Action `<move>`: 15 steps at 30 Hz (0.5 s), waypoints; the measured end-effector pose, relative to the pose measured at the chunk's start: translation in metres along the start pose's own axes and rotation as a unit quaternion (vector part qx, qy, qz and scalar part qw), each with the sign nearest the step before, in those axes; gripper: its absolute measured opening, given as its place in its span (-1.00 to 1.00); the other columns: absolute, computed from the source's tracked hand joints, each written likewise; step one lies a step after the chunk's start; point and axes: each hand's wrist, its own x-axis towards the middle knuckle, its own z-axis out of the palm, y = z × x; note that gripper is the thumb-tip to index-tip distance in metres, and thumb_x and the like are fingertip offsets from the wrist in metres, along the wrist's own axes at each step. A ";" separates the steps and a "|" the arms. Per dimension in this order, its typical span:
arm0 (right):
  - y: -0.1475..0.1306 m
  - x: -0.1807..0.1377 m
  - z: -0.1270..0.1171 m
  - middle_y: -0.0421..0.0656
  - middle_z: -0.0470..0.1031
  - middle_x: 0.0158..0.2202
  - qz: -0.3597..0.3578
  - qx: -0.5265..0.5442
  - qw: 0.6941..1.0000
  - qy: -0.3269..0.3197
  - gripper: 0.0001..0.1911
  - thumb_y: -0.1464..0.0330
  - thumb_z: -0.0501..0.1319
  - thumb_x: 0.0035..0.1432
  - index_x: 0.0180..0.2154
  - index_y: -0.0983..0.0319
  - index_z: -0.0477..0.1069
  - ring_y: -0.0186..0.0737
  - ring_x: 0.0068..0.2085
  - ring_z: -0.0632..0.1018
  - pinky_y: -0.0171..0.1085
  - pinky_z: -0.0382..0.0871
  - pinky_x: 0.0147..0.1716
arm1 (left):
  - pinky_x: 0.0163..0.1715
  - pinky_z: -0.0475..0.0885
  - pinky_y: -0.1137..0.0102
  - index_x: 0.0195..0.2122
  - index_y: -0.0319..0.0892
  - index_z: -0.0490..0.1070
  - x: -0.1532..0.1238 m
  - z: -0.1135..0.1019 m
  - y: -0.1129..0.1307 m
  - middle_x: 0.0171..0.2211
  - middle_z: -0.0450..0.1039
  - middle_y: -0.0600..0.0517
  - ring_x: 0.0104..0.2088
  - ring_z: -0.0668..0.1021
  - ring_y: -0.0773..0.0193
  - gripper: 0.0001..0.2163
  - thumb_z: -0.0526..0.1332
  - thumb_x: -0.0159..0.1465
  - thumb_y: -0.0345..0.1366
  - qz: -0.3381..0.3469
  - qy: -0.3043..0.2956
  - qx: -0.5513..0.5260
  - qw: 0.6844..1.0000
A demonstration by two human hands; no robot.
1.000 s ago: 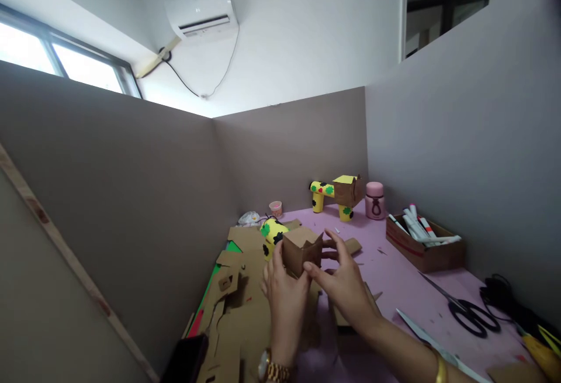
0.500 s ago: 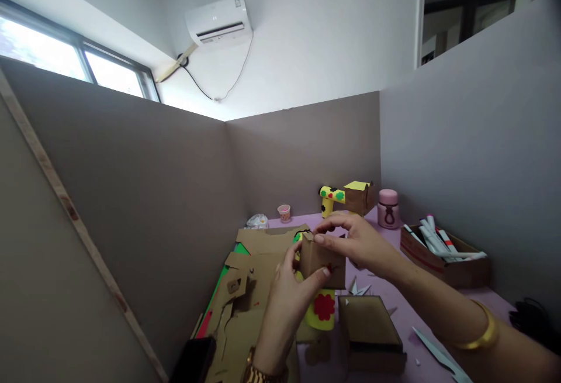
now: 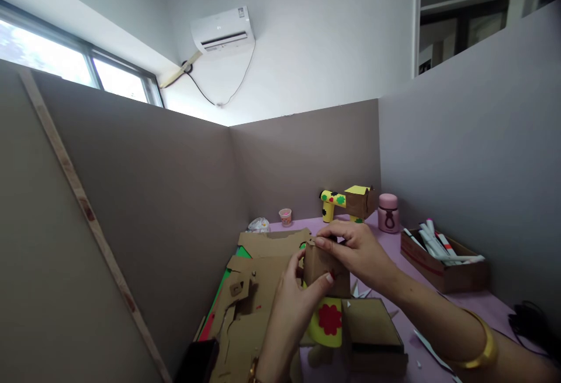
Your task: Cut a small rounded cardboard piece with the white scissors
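My left hand [image 3: 294,301] is wrapped round a small brown cardboard box [image 3: 319,266], its thumb lying across the near face beside a red mark. At the box's top edge, my right hand [image 3: 357,247] pinches with thumb and forefinger. Yellow rolled paper with a red paper flower [image 3: 329,320] shows just below the box; whether the two are joined is hidden. To the right of that roll a flat cardboard box [image 3: 372,320] lies on the purple tabletop [image 3: 405,266]. White paper scraps [image 3: 360,290] lie behind it.
Cut cardboard sheets [image 3: 254,266] cover the left side, with a dark phone-like object [image 3: 197,359] in front. At the back stand a yellow decorated cardboard model [image 3: 335,197], a small cup [image 3: 286,217] and a pink flask [image 3: 388,213]. A marker box [image 3: 447,272] and a pale blade [image 3: 432,349] are right.
The view has tilted up slightly. My right hand has lowered a little over the box's top edge, its fingers closer to the cardboard. The left hand keeps its hold.
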 end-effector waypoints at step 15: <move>0.157 -0.062 -0.123 -0.14 0.48 -0.17 0.259 -0.179 0.927 0.203 -0.79 0.31 0.12 0.23 -0.15 0.28 0.38 -0.21 -0.22 0.53 -0.14 0.44 -0.24 | 0.01 0.21 0.09 0.05 -0.11 0.14 0.034 0.009 -0.051 -0.05 0.34 -0.12 0.02 0.36 -0.07 -0.37 0.30 -0.05 -0.15 0.074 0.174 0.045 0.981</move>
